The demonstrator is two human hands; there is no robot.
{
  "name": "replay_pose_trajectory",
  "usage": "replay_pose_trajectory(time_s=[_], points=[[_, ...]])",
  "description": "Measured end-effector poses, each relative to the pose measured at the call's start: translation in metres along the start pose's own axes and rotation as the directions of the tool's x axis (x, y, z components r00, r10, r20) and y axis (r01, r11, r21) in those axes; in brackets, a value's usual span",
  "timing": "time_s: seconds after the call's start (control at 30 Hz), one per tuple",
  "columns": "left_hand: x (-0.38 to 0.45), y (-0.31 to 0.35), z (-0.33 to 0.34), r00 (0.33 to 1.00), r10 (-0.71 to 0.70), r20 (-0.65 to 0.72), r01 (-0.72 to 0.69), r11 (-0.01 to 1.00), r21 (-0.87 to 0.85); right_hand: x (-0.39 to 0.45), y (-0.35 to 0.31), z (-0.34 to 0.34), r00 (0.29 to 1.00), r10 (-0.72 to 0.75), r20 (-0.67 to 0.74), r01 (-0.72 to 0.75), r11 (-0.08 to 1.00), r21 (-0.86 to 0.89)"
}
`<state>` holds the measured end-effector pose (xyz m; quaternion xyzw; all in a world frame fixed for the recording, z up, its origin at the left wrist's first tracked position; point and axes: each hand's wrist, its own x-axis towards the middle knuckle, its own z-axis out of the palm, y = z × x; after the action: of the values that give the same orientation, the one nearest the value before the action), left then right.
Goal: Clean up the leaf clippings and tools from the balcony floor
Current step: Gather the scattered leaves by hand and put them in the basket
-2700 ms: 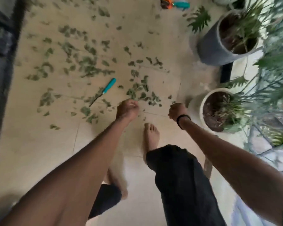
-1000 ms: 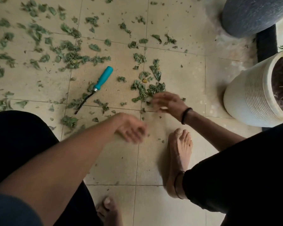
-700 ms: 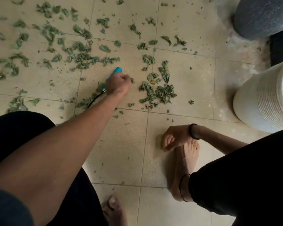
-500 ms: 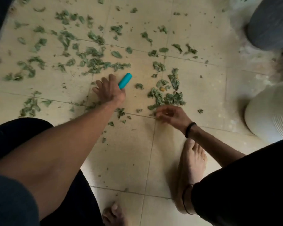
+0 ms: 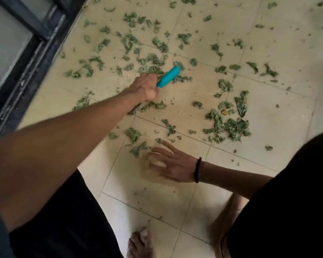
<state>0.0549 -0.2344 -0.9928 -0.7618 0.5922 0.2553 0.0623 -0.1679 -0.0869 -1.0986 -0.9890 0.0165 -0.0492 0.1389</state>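
tool (image 5: 168, 76) blade hidden by left hand (image 5: 145, 87)

Landmark: teal-handled tool (image 5: 168, 76), gripped by left hand (image 5: 145, 87) near floor centre. Left of tool: dark door frame (image 5: 32, 58) walls off that side; narrow strip of tiled floor (image 5: 157, 198) between. Beyond and right of tool: leaf clippings (image 5: 229, 125) scattered flat, no tall obstacle. Nearer than tool: right hand (image 5: 172, 164) spread low over tiles; bare tiles below it, flanked by black-clad legs (image 5: 287, 192) and a bare foot (image 5: 140, 244).
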Motion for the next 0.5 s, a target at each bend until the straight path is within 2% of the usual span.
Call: replay_pose_trajectory(time_s=[0.07, 0.13, 0.2, 0.3, 0.37, 0.5], points=[[-0.012, -0.024, -0.029, 0.985, -0.011, 0.175, 0.0, 0.998, 0.066, 0.013, 0.012, 0.018, 0.993, -0.1, -0.064, 0.095, 0.992, -0.079], [-0.032, -0.057, -0.048, 0.947, -0.049, 0.319, 0.002, 0.989, 0.146, 0.033, 0.021, 0.026, 0.992, -0.109, -0.064, 0.099, 0.986, -0.135], [-0.057, -0.095, -0.051, 0.906, -0.137, 0.401, 0.077, 0.984, 0.162, 0.051, 0.03, 0.027, 0.992, -0.118, -0.04, 0.112, 0.984, -0.138], [-0.092, -0.164, -0.019, 0.846, -0.249, 0.471, 0.264, 0.964, 0.035, 0.06, 0.045, 0.02, 0.983, -0.169, -0.078, 0.159, 0.98, -0.119], [-0.114, -0.198, 0.011, 0.828, -0.311, 0.467, 0.371, 0.928, -0.04, 0.054, 0.062, 0.01, 0.979, -0.192, -0.071, 0.183, 0.976, -0.115], [-0.138, -0.236, 0.049, 0.794, -0.429, 0.431, 0.507, 0.858, -0.08, 0.03, 0.103, -0.019, 0.988, -0.15, 0.031, 0.153, 0.978, -0.139]])
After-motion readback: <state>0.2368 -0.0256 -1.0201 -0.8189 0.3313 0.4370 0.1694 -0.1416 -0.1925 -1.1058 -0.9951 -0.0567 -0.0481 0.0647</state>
